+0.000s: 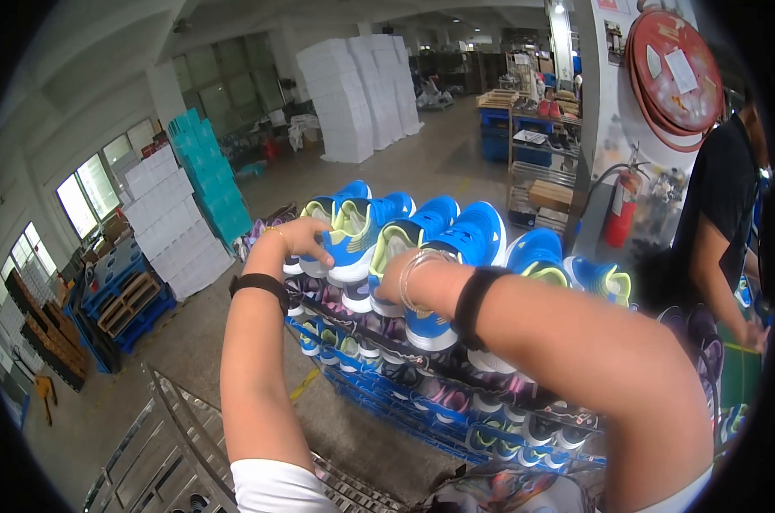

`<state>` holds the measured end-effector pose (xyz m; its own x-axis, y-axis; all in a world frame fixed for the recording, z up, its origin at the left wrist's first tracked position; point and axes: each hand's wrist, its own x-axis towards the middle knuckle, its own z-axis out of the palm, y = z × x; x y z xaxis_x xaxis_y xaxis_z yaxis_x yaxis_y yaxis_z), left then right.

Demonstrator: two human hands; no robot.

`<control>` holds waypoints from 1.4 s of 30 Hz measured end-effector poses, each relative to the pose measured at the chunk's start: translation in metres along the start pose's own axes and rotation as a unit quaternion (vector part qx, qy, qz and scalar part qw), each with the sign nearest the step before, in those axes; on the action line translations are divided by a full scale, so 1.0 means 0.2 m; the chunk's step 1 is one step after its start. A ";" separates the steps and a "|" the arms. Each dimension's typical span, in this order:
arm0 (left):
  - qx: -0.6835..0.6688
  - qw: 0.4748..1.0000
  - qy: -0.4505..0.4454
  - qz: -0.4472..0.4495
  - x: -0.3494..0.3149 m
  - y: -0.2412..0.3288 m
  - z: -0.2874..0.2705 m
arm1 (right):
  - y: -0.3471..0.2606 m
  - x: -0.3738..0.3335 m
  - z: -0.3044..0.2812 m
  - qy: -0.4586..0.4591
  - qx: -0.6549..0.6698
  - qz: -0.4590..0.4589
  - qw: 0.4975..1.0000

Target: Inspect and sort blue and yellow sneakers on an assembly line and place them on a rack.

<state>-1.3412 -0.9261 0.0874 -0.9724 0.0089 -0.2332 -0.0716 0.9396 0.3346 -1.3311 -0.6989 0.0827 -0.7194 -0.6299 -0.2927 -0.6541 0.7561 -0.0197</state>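
Note:
Blue running shoes with lime linings and white soles stand in a row on the top tier of a shoe rack [379, 342], heels toward me. My left hand [300, 239] is closed round the heel of the leftmost shoe [313, 267], thumb on the near side. Just right of it is another blue running shoe [351, 248]. My right hand [402, 278] is at the heel of a shoe [387, 254] further right, its fingers curled against it and partly hidden by my wrist. More blue shoes [469, 235] stand beyond this hand.
Lower tiers hold several more shoes [439, 398]. A metal rack [169, 410] stands at near left. White stacks [345, 103] and teal boxes [206, 175] are farther off. At right are a fire extinguisher [623, 205], a hose reel [674, 73] and a person in black [717, 197].

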 end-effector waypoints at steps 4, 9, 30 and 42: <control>0.017 1.000 0.006 -0.025 -0.02 -0.02 0.01 | 0.00 -0.08 -0.06 -0.004 -0.017 -0.048 0.999; -0.003 1.000 0.013 -0.004 -0.02 -0.04 0.00 | -0.01 -0.14 -0.10 -0.005 -0.046 -0.074 0.996; -0.093 0.990 0.079 0.069 -0.07 -0.02 0.04 | 0.13 -0.21 -0.07 0.002 0.038 -0.040 0.998; -0.156 0.983 0.091 0.043 -0.18 -0.01 -0.03 | 0.12 -0.33 -0.20 -0.068 0.098 -0.026 0.993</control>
<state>-1.3074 -0.9305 0.1002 -0.9994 -0.0048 -0.0346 -0.0251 0.7872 0.6162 -1.3094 -0.6459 0.1402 -0.6398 -0.6487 -0.4122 -0.6217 0.7521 -0.2188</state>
